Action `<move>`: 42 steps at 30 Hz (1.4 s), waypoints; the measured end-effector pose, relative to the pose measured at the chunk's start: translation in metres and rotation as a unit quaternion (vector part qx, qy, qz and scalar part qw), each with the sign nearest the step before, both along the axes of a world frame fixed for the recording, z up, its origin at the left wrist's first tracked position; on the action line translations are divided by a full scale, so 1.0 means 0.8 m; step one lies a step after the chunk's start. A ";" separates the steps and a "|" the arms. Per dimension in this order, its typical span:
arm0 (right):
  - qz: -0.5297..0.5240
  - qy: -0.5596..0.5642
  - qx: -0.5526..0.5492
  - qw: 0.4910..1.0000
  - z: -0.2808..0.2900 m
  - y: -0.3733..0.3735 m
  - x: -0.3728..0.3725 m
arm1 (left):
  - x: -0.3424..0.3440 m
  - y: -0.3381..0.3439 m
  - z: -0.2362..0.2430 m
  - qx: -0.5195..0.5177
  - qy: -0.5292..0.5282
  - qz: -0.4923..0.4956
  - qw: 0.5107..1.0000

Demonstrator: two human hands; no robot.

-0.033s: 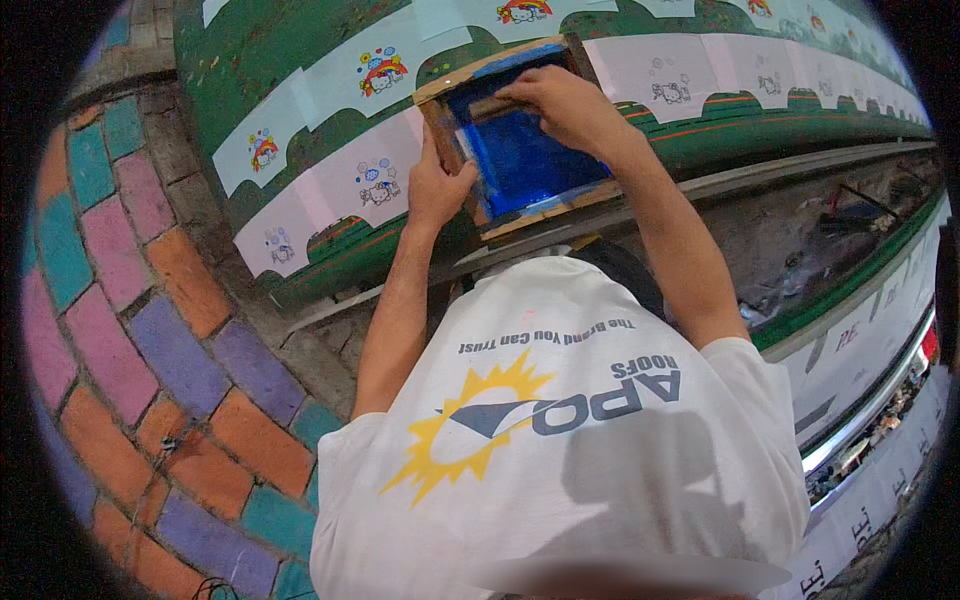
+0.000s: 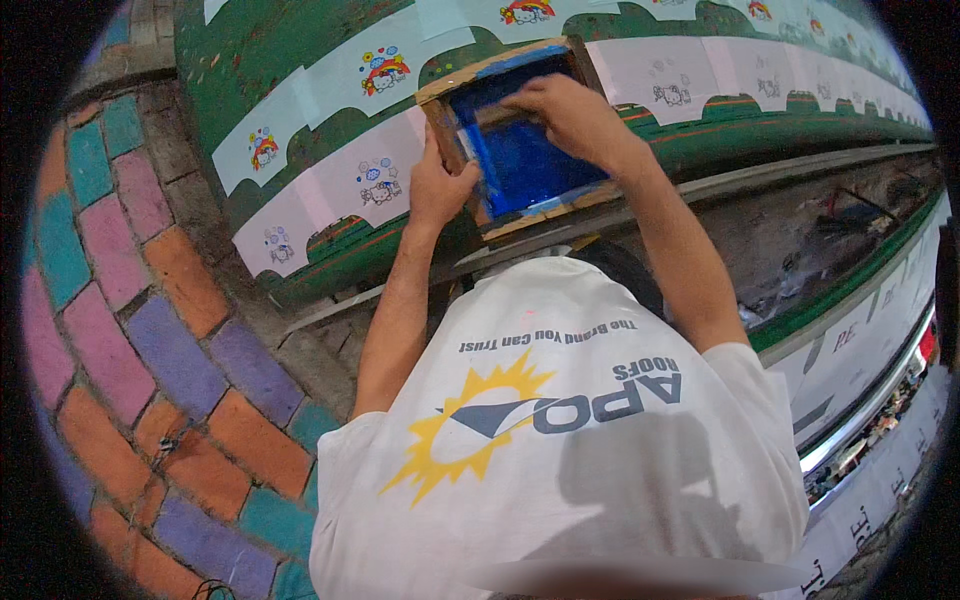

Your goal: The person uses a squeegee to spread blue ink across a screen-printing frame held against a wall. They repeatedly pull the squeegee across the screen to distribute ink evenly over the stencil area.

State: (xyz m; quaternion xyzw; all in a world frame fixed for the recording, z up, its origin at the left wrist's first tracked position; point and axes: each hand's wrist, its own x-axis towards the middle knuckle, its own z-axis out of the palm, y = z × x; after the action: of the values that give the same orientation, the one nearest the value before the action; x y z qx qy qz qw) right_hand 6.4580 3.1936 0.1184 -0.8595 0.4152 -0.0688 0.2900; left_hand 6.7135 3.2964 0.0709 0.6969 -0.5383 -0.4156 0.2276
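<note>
A wooden screen printing frame lies over the sheets on the green bench, its mesh covered in wet-looking blue ink. My left hand holds the frame's left side, thumb on the rim and index finger stretched along the outer edge. Inside the far part of the frame, my right hand is closed around a wooden-handled squeegee. The squeegee's blade is hidden, and so is whatever lies under the mesh.
Pale pink sheets and pale blue sheets with small printed pictures line the green bench. Along its near side runs a metal rail. Coloured paving is at left; white printed sheets stretch along the right.
My right hand and the squeegee have shifted slightly toward me inside the frame. My left hand stays on the frame's left side.
</note>
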 end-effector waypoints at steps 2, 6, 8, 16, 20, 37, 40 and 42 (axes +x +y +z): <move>-0.013 0.011 -0.002 1.000 0.010 0.038 -0.010 | 0.002 0.001 -0.002 -0.034 -0.003 -0.013 0.999; -0.008 0.006 0.031 0.999 0.032 0.101 -0.020 | 0.004 0.001 -0.006 -0.009 -0.016 -0.014 1.000; -0.010 0.018 0.073 0.997 0.041 0.105 -0.024 | 0.004 0.000 -0.008 -0.007 -0.015 -0.015 1.000; -0.004 -0.023 -0.005 1.000 0.003 -0.030 -0.010 | 0.005 -0.008 -0.012 -0.001 -0.018 -0.017 1.000; -0.015 -0.017 0.030 0.999 -0.012 -0.046 -0.009 | 0.005 -0.008 -0.017 -0.014 -0.034 -0.023 0.999; -0.026 -0.015 -0.041 0.999 0.018 0.108 -0.044 | -0.005 -0.010 0.005 0.001 -0.072 -0.033 0.997; -0.016 -0.036 -0.040 0.998 0.023 0.098 -0.073 | -0.033 -0.011 0.025 -0.003 -0.069 -0.016 0.997; -0.018 -0.043 -0.042 0.998 0.030 0.089 -0.108 | -0.067 -0.018 0.032 -0.016 -0.056 -0.011 0.998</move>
State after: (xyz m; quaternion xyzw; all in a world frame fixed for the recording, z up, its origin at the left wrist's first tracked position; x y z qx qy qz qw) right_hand 6.3719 3.2651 0.1426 -0.8597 0.4142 -0.1283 0.2699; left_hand 6.6599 3.2819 0.0968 0.7092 -0.5645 -0.3702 0.2032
